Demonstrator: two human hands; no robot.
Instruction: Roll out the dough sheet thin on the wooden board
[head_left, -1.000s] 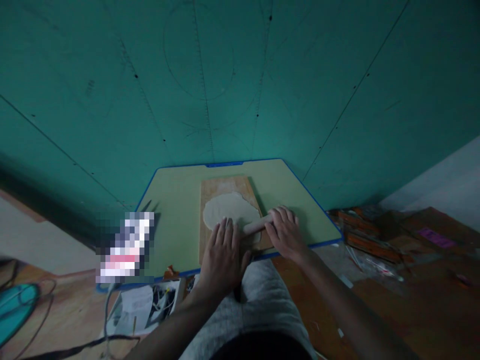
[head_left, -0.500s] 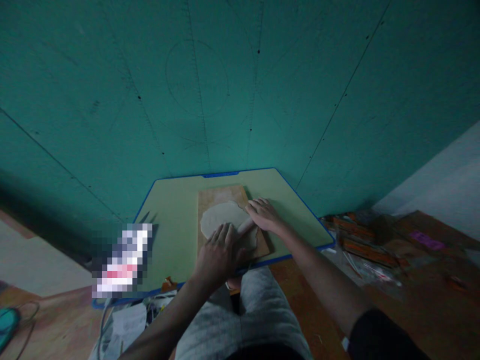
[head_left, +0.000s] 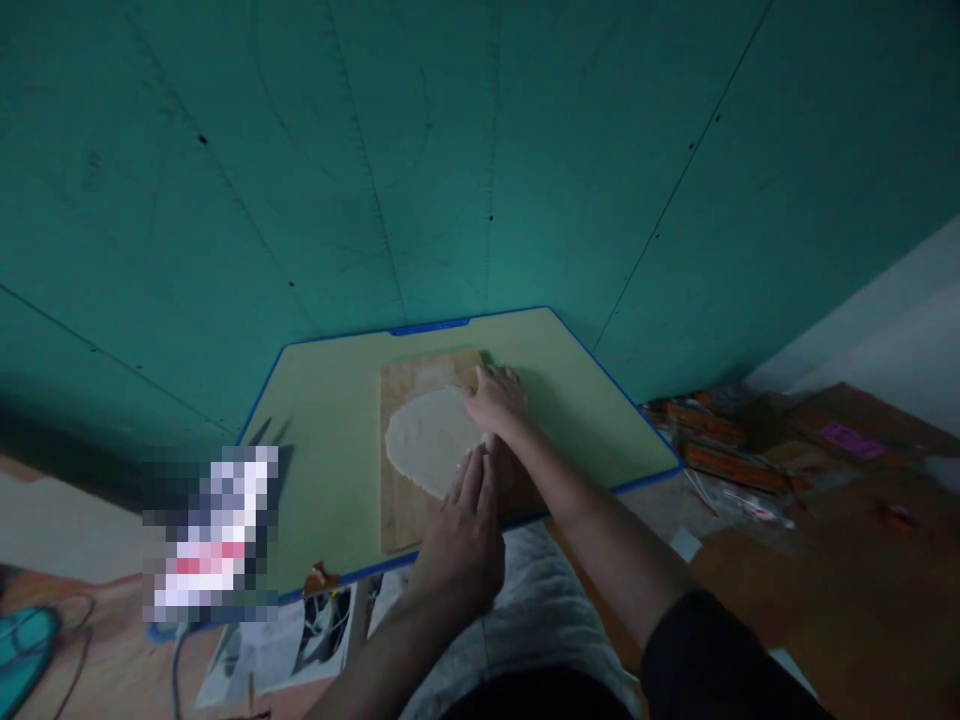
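Observation:
A flat, roughly oval sheet of pale dough (head_left: pixel 424 435) lies on a wooden board (head_left: pixel 401 505), its right part hidden by my hands. My left hand (head_left: pixel 466 520) is over the near right edge of the dough, fingers close together and pointing away from me. My right hand (head_left: pixel 499 397) is farther off, bent over the dough's far right edge. Between them shows a short piece of a slim rolling pin (head_left: pixel 489 441). Both hands seem to be on it, though they cover most of its length.
The board rests on a pale table with a blue rim (head_left: pixel 330 400). A blurred-out device (head_left: pixel 210 535) with a cable (head_left: pixel 177 670) stands at the table's left edge. A green wall (head_left: pixel 450 170) rises behind. Orange-brown pieces and plastic bags (head_left: pixel 735 470) lie on the floor at right.
My hands have turned with the rolling pin, which now points more directly away from me. They have shifted toward the dough's right side, uncovering more of it. The view has tilted slightly.

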